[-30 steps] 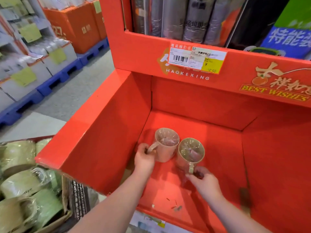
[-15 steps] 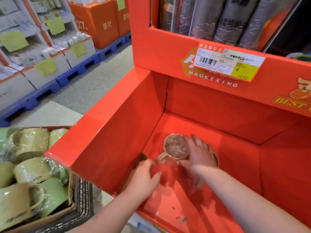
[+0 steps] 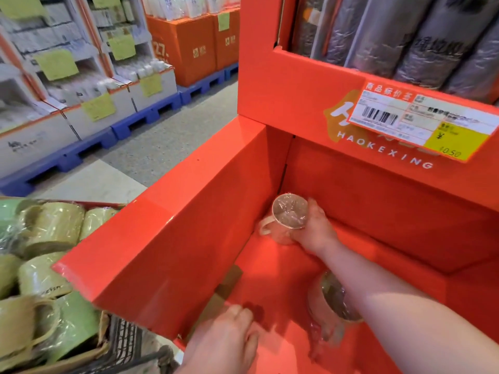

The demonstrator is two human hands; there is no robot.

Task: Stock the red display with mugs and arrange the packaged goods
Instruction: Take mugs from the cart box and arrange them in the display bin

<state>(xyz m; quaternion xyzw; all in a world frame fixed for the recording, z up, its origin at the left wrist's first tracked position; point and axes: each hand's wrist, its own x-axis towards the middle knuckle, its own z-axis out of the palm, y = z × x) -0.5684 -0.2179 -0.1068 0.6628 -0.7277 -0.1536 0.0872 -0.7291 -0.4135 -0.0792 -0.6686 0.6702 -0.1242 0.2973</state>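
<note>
Inside the red display (image 3: 172, 247), my right hand (image 3: 316, 228) grips a pale plastic-wrapped mug (image 3: 286, 220) at the bin's back left corner, its handle pointing left. A second wrapped mug (image 3: 334, 303) stands nearer the front, partly hidden under my right forearm. My left hand (image 3: 226, 344) hovers low at the bin's front left, fingers loosely curled and holding nothing. Several green and beige wrapped mugs (image 3: 43, 255) lie in a cardboard box on a cart at the lower left.
The upper shelf of the display holds grey wrapped rolls (image 3: 405, 36) above a price tag (image 3: 421, 120). White and orange boxed goods (image 3: 186, 47) stand on blue pallets (image 3: 135, 122) across the aisle. A wire cart basket (image 3: 127, 344) sits against the display's left wall.
My right hand pushed the held mug further back into the left corner. My left hand pulled back toward the bin's front edge. The view swung left and closer.
</note>
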